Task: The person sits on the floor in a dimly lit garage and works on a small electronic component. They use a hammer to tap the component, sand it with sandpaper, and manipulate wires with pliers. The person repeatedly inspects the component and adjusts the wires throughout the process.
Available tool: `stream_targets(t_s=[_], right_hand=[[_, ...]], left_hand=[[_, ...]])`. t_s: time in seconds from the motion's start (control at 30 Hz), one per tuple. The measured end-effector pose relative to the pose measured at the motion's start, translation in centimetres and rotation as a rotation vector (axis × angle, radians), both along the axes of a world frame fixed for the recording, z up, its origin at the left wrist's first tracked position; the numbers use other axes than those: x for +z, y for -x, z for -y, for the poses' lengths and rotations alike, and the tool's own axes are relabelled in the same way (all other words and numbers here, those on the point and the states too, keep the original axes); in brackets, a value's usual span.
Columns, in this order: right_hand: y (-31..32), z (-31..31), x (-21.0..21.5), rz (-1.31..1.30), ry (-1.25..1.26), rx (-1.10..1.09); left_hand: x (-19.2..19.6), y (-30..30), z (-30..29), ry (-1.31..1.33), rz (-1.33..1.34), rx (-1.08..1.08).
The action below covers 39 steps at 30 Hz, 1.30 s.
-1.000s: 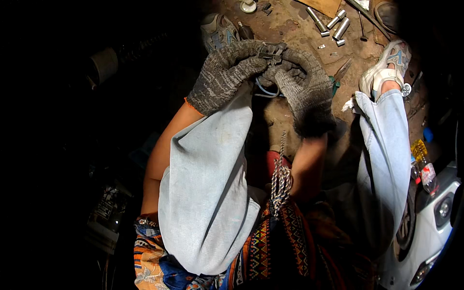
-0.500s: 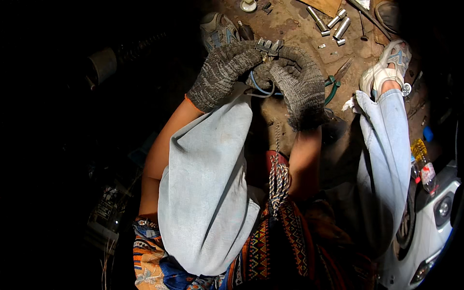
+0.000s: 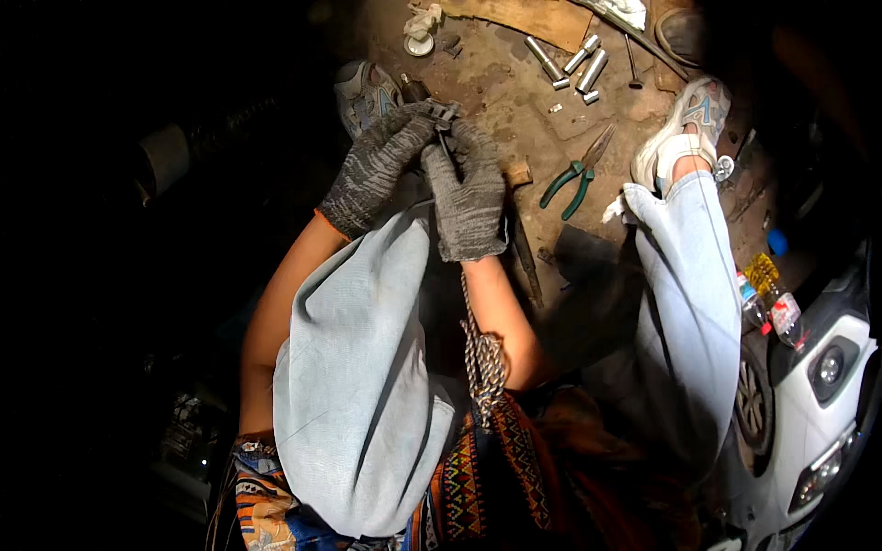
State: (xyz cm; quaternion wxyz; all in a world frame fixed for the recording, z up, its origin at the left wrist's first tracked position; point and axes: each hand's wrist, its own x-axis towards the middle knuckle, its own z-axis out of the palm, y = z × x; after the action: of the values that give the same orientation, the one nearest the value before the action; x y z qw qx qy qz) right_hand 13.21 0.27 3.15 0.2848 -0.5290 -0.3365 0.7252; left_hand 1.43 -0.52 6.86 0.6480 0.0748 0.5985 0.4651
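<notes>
Both my hands wear grey knit gloves and meet in front of my left knee. My left hand [image 3: 381, 167] is closed on a small ridged metal part [image 3: 441, 114], whose exact kind I cannot make out. Close against it, my right hand [image 3: 467, 202] has its thumb and fingers pinched around a thin dark piece [image 3: 445, 143] just below that part. The fingertips partly hide both pieces. On the floor to the right of my right hand lie green-handled pliers [image 3: 576, 174], apart from it. A dark-handled tool with a tan end [image 3: 524, 248] lies beside my right wrist.
Several shiny metal cylinders [image 3: 593, 70] and a long thin valve-like rod [image 3: 632, 62] lie beyond the pliers. A wooden board [image 3: 524, 18] and a round lid [image 3: 419, 44] are at the far side. Plastic bottles [image 3: 786, 317] and a white toy-like car [image 3: 827, 395] stand at right.
My right hand has turned, its fingers now pointing away from me and pinching below the metal part. The blue and grey cable loop is no longer visible. The whole view has shifted.
</notes>
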Motion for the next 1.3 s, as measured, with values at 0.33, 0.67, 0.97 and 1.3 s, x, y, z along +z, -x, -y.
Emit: stream_targets(t_s=[0.33,0.67,0.97,1.3], right_hand=[[-0.4,4.1,-1.4,0.068,-0.098,0.359],[-7.8,3.7,-4.9,0.581,-0.255,-0.234],[-19.6,0.9,-11.1,0.268,0.259,-1.032],[-24.3,-1.0,-16.3,0.849,0.594,-0.667]], left_hand=[[1.0,2.3,1.3,0.086,0.428,0.669],[-2.0,0.9,2.2,0.044,-0.008,0.328],[-5.7,-0.4,-0.5,-0.265,-0.388,-0.433],[2.3,-5.3,-0.4,-0.453,-0.678,-0.709]])
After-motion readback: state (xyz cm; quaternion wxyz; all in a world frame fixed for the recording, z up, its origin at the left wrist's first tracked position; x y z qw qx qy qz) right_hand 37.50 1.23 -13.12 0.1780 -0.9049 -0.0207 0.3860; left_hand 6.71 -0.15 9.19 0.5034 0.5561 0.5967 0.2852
